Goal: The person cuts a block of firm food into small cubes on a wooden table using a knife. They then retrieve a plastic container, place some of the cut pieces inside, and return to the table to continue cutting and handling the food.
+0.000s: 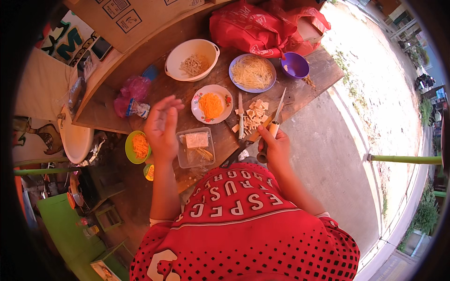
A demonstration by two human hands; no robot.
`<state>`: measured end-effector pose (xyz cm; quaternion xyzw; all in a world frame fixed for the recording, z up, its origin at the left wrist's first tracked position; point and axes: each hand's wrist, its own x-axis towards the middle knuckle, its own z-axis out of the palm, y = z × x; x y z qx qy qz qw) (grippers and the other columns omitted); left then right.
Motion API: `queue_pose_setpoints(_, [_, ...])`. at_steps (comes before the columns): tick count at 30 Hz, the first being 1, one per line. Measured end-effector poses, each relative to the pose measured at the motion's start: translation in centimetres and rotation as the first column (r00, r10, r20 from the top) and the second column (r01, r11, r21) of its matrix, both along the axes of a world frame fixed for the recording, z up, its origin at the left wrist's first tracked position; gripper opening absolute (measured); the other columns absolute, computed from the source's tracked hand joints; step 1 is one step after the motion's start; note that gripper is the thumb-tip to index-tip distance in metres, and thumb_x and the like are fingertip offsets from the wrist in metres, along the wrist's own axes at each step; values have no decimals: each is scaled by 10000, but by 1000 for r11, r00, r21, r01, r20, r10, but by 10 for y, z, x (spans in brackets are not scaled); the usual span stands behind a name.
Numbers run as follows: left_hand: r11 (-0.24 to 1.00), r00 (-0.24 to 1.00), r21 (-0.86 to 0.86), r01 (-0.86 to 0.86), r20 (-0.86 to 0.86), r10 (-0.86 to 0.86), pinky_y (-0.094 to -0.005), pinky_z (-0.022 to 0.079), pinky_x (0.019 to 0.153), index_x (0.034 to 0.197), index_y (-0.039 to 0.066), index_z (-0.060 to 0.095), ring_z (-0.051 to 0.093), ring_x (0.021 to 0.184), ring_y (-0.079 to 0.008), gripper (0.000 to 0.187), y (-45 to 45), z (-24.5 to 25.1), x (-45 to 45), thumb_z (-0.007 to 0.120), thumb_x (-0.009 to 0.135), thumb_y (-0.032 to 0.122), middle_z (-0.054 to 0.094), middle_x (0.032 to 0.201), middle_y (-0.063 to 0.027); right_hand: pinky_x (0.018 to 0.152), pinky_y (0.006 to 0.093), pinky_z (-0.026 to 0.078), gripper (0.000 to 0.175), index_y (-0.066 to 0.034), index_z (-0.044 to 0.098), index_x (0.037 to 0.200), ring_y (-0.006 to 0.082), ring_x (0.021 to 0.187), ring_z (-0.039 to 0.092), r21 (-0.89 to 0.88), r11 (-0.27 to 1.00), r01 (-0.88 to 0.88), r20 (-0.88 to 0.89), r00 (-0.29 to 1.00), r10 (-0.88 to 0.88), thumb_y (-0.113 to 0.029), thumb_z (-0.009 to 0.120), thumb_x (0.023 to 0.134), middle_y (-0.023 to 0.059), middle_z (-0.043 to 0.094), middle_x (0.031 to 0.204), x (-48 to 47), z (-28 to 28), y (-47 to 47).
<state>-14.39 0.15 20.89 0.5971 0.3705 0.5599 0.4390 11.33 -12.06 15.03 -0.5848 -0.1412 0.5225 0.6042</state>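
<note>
My left hand (162,128) is raised above the wooden table, palm bare and fingers loosely extended, holding nothing. Below it, a clear plastic container (182,159) holds a pale block (197,140) and some thin slices. My right hand (277,144), at the table's edge, grips a kitchen knife (280,105) by its pale handle, blade pointing away from me. Beside that knife lies a pile of small pale cut pieces (256,114). A second knife (240,121) with a light handle rests along the pile's left side. A dark rounded thing below my right hand is unclear.
A flowered plate (195,111) and a green bowl (128,149) hold orange shreds. Farther back are a white basin (172,58) with pale strips, a blue-rimmed plate (232,79) of pale shreds, a purple bowl (297,65) and red bags (251,28). A pink plastic bag (133,89) lies left.
</note>
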Motion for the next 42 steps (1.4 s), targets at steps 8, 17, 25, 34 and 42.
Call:
queue_pose_setpoints(8, [549, 843, -665, 506, 247, -477, -291, 568, 887, 1380, -10, 637, 706, 1004, -122, 356, -91, -81, 1, 641, 1088, 193, 744, 1179, -76, 473, 255, 354, 229, -73, 680, 878, 79, 505, 515, 76, 992, -103, 46, 994, 99, -239, 812, 964, -3, 601, 628, -43, 10, 15])
queue_pose_setpoints(17, [677, 472, 555, -483, -486, 736, -413, 525, 1028, 1349, 44, 687, 705, 1200, -326, 443, 175, 127, -160, 532, 1096, 374, 739, 1300, -178, 466, 249, 337, 219, -51, 691, 904, 77, 491, 502, 72, 987, -144, 86, 987, 138, -229, 797, 976, 9, 608, 620, -65, 15, -16])
queue_pose_setpoints(25, [972, -596, 173, 158, -768, 233, -500, 553, 948, 1117, -53, 737, 692, 1099, -417, 449, 420, 100, -372, 410, 1119, 256, 724, 1138, -306, 452, 243, 333, 230, -52, 700, 946, 77, 465, 480, -9, 1000, 26, 84, 996, -25, -251, 815, 960, 12, 599, 606, -53, 1, -53])
queue_pose_setpoints(34, [987, -388, 111, -116, -920, 58, -521, 522, 862, 977, -75, 702, 656, 897, -405, 487, 466, 85, -353, 361, 1134, 234, 692, 1014, -284, 448, 274, 344, 249, -57, 693, 892, 75, 475, 480, -64, 974, 216, 82, 974, -210, -262, 818, 956, -12, 589, 604, -34, 1, -72])
queue_pose_setpoints(42, [970, -307, -18, -243, -947, -94, -525, 513, 955, 1384, -48, 605, 665, 1198, -461, 453, 476, 75, -298, 378, 1060, 173, 674, 1301, -316, 446, 241, 325, 229, -61, 711, 958, 69, 466, 479, -104, 978, 183, 120, 978, -171, -266, 812, 964, 0, 601, 609, -36, -2, -74])
